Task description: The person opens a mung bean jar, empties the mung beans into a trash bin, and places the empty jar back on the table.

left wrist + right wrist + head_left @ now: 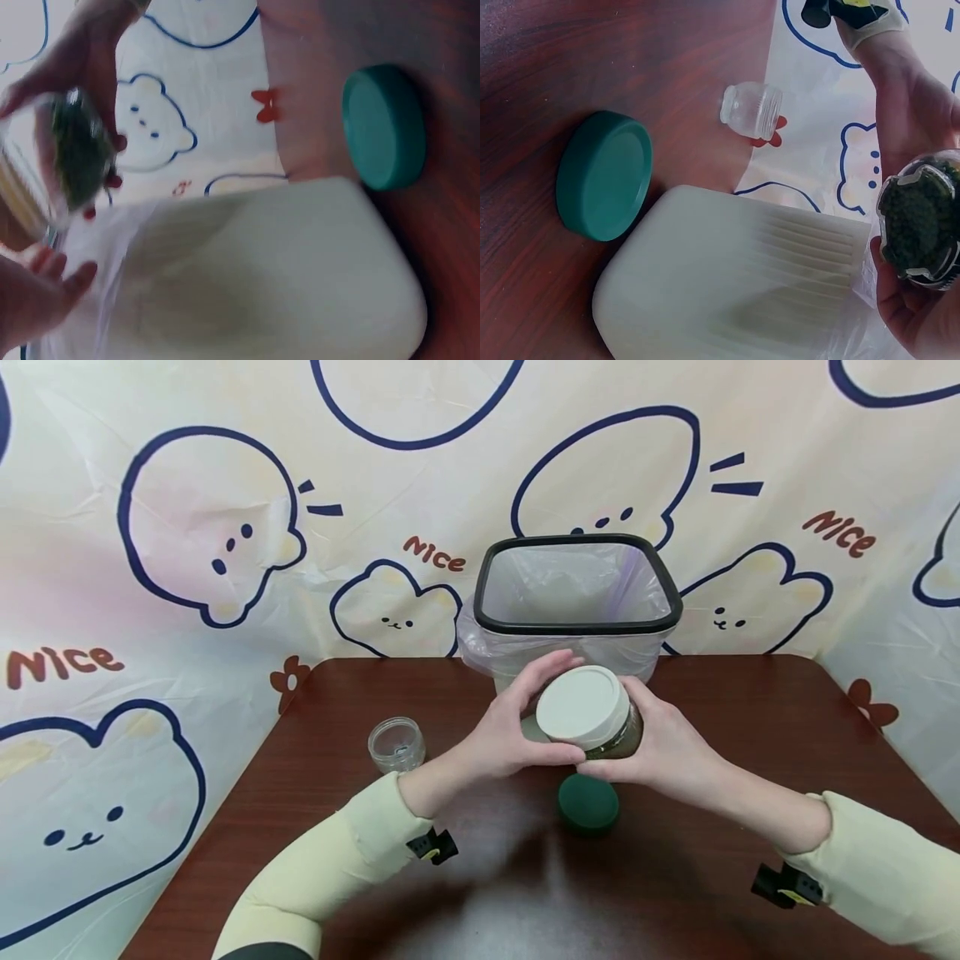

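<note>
Both hands hold a clear jar [624,740] with dark green contents and a white lid [581,703], raised in front of the bin. My left hand [504,731] curves around the lid's left side, thumb at its lower edge and fingers at the upper edge. On the other side, my right hand [667,743] grips the glass body. The jar is tilted, and its base with the green contents [919,221] faces the right wrist view. Beneath the hands a green round lid [588,803] lies on the table.
A cream bin with a black rim [577,629] and a translucent bag liner stands at the table's back. Left of the hands is a small clear jar [396,745]. The brown table [337,852] meets a cartoon-printed backdrop [405,510].
</note>
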### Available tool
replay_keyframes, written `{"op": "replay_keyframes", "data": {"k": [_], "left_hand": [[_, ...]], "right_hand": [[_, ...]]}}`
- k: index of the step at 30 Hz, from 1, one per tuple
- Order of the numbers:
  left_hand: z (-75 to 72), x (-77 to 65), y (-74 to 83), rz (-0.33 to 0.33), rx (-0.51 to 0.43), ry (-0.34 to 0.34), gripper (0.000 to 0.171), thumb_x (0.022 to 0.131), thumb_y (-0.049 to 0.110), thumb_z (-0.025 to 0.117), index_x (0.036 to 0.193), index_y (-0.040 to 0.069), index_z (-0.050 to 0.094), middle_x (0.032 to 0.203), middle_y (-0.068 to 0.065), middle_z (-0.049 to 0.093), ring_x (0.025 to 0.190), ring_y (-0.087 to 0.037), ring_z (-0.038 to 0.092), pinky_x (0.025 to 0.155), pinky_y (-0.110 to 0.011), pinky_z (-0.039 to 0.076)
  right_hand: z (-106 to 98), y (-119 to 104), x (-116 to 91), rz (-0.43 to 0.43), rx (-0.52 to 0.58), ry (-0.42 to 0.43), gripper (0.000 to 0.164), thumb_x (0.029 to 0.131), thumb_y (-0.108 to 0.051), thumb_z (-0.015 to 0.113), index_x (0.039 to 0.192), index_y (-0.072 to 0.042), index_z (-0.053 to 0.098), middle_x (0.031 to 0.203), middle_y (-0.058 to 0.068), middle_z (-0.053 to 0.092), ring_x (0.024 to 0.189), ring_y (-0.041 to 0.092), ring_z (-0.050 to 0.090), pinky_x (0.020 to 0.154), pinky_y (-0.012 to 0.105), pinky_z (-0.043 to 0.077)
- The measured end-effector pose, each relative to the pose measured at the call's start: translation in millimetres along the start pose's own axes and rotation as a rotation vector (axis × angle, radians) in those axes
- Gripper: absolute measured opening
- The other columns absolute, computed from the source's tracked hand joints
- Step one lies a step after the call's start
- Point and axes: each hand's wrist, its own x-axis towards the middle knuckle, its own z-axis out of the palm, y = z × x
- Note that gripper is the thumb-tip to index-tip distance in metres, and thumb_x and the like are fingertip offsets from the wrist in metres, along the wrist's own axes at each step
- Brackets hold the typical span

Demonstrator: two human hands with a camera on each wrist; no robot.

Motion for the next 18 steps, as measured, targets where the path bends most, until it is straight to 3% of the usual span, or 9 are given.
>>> {"op": "replay_keyframes", "data": {"k": [4, 7, 10, 14, 18], "left_hand": [[-13.1, 4.2, -2.4, 0.069, -0.073, -0.116, 0.094, 0.073, 0.04, 0.071, 0.136, -0.008, 0.02, 0.138, -0.025, 0.028, 0.124, -0.034, 0.031, 0.099, -0.039, 0.029], [-19.8, 6.3, -4.2, 0.077, -0.09, -0.192, 0.094, 0.073, 0.036, 0.072, 0.137, -0.008, 0.019, 0.139, -0.026, 0.026, 0.125, -0.036, 0.028, 0.099, -0.041, 0.028], [-21.9, 8.0, -14.1, 0.098, -0.081, -0.244, 0.089, 0.072, 0.027, 0.074, 0.138, -0.004, 0.022, 0.139, -0.02, 0.029, 0.125, -0.03, 0.03, 0.099, -0.041, 0.028], [-18.2, 7.9, -15.6, 0.095, -0.036, -0.228, 0.081, 0.07, 0.009, 0.076, 0.135, -0.003, 0.03, 0.133, -0.016, 0.039, 0.118, -0.021, 0.038, 0.097, -0.037, 0.031], [-11.4, 5.9, -8.4, 0.045, 0.013, -0.132, 0.076, 0.066, -0.005, 0.075, 0.131, -0.005, 0.036, 0.125, -0.015, 0.046, 0.11, -0.018, 0.044, 0.094, -0.037, 0.034]], "right_hand": [[-1.1, 0.1, -0.8, 0.001, 0.028, -0.025, 0.079, 0.062, -0.043, 0.079, 0.124, -0.014, 0.039, 0.112, 0.001, 0.053, 0.098, 0.016, 0.05, 0.08, 0.04, 0.042], [-0.9, 0.0, -1.3, 0.001, 0.037, -0.037, 0.079, 0.062, -0.042, 0.079, 0.124, -0.014, 0.04, 0.112, 0.0, 0.053, 0.099, 0.015, 0.049, 0.081, 0.04, 0.041], [0.4, 0.1, -1.7, -0.002, 0.046, -0.045, 0.079, 0.061, -0.041, 0.08, 0.124, -0.015, 0.04, 0.112, -0.002, 0.052, 0.099, 0.013, 0.049, 0.081, 0.039, 0.041], [2.1, 0.3, -1.9, -0.008, 0.052, -0.051, 0.08, 0.061, -0.041, 0.08, 0.125, -0.016, 0.039, 0.112, -0.005, 0.052, 0.098, 0.011, 0.049, 0.08, 0.038, 0.042], [2.0, 0.7, -1.4, -0.009, 0.028, -0.039, 0.081, 0.061, -0.044, 0.079, 0.125, -0.015, 0.039, 0.112, -0.002, 0.052, 0.098, 0.012, 0.049, 0.079, 0.038, 0.043]]}}
